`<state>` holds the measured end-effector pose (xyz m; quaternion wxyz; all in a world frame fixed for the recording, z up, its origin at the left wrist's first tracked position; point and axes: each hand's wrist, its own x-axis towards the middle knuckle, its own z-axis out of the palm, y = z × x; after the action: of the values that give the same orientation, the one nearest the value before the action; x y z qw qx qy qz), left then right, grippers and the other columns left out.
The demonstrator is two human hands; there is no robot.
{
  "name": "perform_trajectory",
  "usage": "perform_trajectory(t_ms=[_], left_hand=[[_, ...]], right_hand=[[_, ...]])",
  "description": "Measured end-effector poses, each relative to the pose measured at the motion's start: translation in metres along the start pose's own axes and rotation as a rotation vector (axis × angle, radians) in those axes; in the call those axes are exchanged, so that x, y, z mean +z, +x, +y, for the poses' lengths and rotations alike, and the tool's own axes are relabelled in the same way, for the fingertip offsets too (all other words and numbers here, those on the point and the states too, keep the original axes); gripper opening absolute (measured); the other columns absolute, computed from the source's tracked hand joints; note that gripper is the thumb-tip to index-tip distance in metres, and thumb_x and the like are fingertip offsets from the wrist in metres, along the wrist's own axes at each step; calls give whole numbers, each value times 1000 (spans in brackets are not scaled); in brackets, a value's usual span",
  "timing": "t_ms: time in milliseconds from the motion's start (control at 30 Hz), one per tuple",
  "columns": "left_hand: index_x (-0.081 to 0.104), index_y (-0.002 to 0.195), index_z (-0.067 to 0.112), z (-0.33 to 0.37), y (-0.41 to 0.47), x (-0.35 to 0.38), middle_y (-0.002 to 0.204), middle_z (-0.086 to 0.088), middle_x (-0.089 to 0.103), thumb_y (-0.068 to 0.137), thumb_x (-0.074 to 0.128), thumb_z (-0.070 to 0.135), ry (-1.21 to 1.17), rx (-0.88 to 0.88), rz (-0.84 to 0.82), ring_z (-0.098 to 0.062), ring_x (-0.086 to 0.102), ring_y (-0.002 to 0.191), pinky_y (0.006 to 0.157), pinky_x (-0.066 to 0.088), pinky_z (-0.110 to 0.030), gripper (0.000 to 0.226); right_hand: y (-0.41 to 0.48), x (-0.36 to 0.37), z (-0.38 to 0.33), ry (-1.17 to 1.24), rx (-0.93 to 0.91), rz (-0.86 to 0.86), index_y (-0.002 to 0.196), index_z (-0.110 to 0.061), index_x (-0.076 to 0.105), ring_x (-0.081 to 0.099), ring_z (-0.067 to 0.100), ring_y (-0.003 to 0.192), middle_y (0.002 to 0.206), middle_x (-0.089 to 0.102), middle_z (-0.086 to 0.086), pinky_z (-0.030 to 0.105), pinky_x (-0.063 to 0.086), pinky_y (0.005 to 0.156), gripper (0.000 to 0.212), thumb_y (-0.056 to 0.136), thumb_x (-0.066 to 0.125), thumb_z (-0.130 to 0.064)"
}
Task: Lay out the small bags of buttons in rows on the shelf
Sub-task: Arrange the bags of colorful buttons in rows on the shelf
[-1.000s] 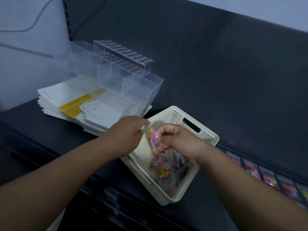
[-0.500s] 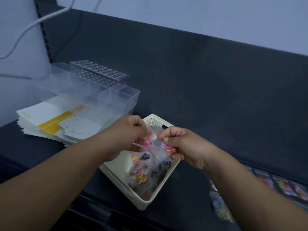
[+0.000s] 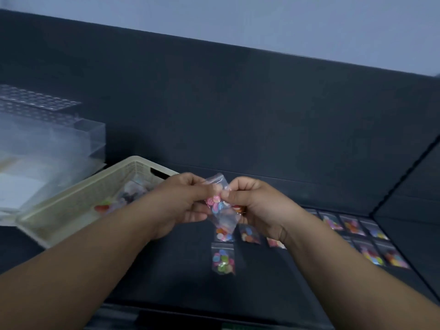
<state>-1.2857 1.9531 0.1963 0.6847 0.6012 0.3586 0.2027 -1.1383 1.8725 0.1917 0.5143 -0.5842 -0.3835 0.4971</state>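
My left hand and my right hand meet above the dark shelf, both pinching a small clear bag of coloured buttons between them. My right hand seems to grip a second bag low in its palm; I cannot tell for sure. Several bags of buttons lie flat on the shelf in rows: one at the left end, others to the right. A cream basket at the left holds more bags.
Clear acrylic organisers and a stack of white papers sit at the far left behind the basket. A dark back panel rises behind the shelf. The shelf's right end meets an angled dark side panel.
My hands have lifted the bag out of the basket and carried it to the right, over the shelf. The view has swung right, so the laid-out rows now show.
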Motion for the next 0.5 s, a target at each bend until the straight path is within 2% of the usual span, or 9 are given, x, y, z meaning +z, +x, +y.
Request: perform_trajectory(t_ms=[100, 200, 267, 367, 500], left_hand=[[59, 93, 9, -6, 1, 33, 79, -4, 68, 81, 69, 5, 100, -16, -52, -13, 65, 67, 55, 52, -20, 16], [59, 82, 9, -10, 6, 58, 77, -8, 65, 82, 61, -6, 121, 3, 23, -15, 62, 66, 58, 54, -23, 15], [60, 83, 8, -13, 9, 71, 74, -8, 62, 84, 59, -7, 95, 5, 75, -14, 60, 63, 59, 55, -24, 16], [60, 91, 6, -18, 7, 91, 75, -8, 62, 86, 58, -6, 49, -9, 70, -12, 60, 59, 53, 54, -20, 13], [60, 96, 9, -30, 3, 110, 82, -10, 65, 81, 63, -7, 46, -29, 12, -17, 63, 69, 58, 54, -22, 21]], right_hand=[[-19, -27, 4, 92, 31, 51, 66, -13, 58, 55, 11, 52, 59, 60, 2, 22, 44, 47, 21, 85, 64, -4], [-34, -52, 10, 55, 78, 83, 65, -15, 58, 51, 7, 47, 59, 57, 0, 18, 40, 41, 24, 87, 63, -8], [-42, -66, 17, 11, 114, 92, 63, -18, 57, 51, 6, 48, 61, 57, -1, 18, 40, 42, 27, 88, 63, -9], [-53, -81, 26, -33, 147, 90, 70, -18, 56, 53, 3, 48, 60, 60, -5, 17, 42, 48, 21, 88, 63, -11], [-60, -95, 38, -47, 167, 91, 73, -19, 58, 55, 5, 51, 60, 62, -6, 18, 43, 49, 19, 90, 60, -11]])
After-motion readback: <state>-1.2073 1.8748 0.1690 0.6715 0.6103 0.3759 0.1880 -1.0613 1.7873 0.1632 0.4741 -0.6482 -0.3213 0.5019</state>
